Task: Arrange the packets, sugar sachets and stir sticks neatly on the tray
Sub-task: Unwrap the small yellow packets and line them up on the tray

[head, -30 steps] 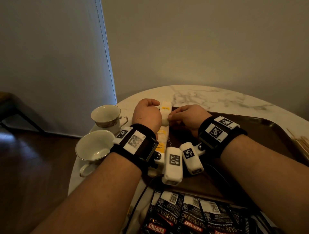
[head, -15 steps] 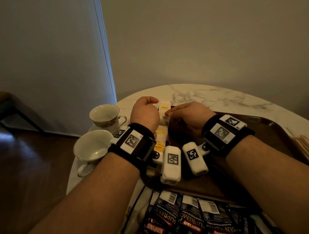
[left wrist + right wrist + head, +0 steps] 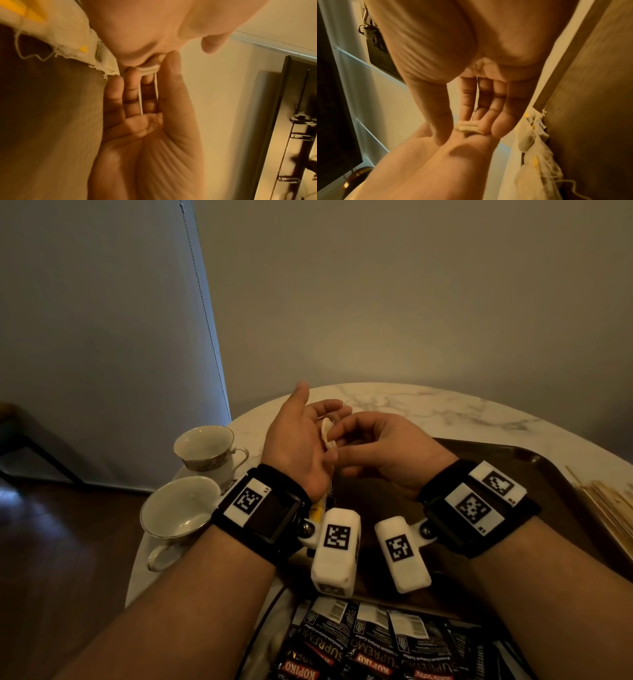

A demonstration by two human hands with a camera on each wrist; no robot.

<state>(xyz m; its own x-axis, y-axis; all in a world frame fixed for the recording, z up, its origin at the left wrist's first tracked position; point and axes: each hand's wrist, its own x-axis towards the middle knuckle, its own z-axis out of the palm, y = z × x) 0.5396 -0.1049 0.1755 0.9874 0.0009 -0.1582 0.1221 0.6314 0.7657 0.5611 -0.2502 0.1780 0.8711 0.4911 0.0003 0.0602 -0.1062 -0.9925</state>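
Observation:
My right hand (image 3: 339,440) pinches a small stack of white sachets (image 3: 327,431) between thumb and fingers, a little above the far left corner of the dark tray (image 3: 513,460). My left hand (image 3: 308,419) stands beside it with fingers straight, its palm touching the stack. The right wrist view shows the stack (image 3: 467,127) pressed against the left palm; the left wrist view shows it (image 3: 150,69) with two thin strings hanging down. More white sachets with yellow tags (image 3: 537,155) lie in a row along the tray's left edge. Black coffee packets (image 3: 370,642) lie at the near edge. Wooden stir sticks (image 3: 609,501) lie right of the tray.
Two white teacups (image 3: 205,446) (image 3: 178,511) sit on saucers at the left rim of the round marble table (image 3: 445,412). The table edge drops to a wooden floor on the left. A wall stands close behind the table.
Both hands have risen from the sachet row at the tray's left edge. The left hand has turned and straightened its fingers, and the right hand now holds a small stack against it.

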